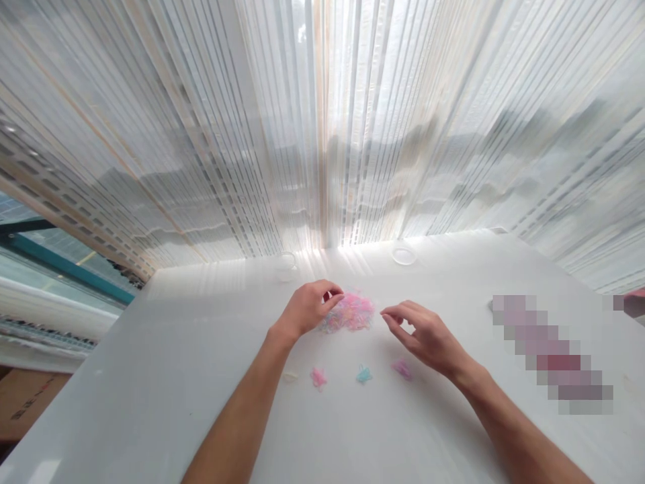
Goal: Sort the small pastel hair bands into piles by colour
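Observation:
A loose heap of small pastel elastic bands [355,310], mostly pink, lies on the white table [201,376]. At the heap's left edge is my left hand [308,308], its thumb and forefinger curled together in a pinch against the bands. Just right of the heap, a little apart from it, my right hand [423,336] holds its thumb and fingertips pinched. Whatever either pinch holds is too small to make out. Nearer to me sit little clusters in a row: cream bands [291,377], pink bands [318,378], teal bands [363,374] and purple bands [402,369].
Two clear rings, a left ring [287,261] and a right ring [404,255], are by the table's far edge. Pale translucent curtains [322,134] hang behind it. On the right a long object [554,356] is blurred out. A cardboard box [30,403] stands low at left.

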`<act>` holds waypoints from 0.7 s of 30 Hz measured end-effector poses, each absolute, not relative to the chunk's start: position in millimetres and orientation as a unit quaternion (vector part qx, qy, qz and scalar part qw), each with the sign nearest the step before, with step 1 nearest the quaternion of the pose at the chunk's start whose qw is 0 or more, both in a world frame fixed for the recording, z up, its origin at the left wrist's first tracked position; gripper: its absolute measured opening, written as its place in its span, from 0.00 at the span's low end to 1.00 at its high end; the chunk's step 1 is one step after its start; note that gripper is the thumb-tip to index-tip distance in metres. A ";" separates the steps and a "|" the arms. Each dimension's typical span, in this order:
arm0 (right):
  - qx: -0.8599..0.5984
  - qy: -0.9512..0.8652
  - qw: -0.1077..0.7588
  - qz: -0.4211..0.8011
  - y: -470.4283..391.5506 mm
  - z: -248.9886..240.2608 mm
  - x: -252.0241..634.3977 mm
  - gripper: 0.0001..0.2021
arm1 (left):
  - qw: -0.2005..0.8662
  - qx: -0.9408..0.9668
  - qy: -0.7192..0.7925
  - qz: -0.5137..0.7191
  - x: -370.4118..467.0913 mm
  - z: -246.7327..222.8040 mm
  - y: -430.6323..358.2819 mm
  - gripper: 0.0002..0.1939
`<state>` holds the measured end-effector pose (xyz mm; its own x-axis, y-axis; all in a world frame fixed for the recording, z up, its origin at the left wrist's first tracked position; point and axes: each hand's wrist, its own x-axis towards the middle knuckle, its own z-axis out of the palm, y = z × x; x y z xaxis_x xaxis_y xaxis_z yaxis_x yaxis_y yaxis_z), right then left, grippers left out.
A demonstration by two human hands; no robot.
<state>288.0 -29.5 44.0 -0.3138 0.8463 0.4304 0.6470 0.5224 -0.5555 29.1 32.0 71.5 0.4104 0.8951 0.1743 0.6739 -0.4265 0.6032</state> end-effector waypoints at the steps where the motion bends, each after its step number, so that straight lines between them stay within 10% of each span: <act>1: -0.466 -0.802 0.351 0.133 -29.3 43.3 287.9 0.11 | 0.231 0.807 0.487 0.239 27.5 72.7 32.7 0.09; 21: -0.460 -0.795 0.393 0.042 -19.7 35.3 294.9 0.08 | 0.299 0.795 0.489 0.196 25.0 92.9 32.5 0.08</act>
<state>294.9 -19.7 35.3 -0.2680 0.7644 0.5864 0.6986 0.5734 -0.4281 25.0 32.5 92.9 0.4439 0.8959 0.0194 0.6613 -0.3421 0.6675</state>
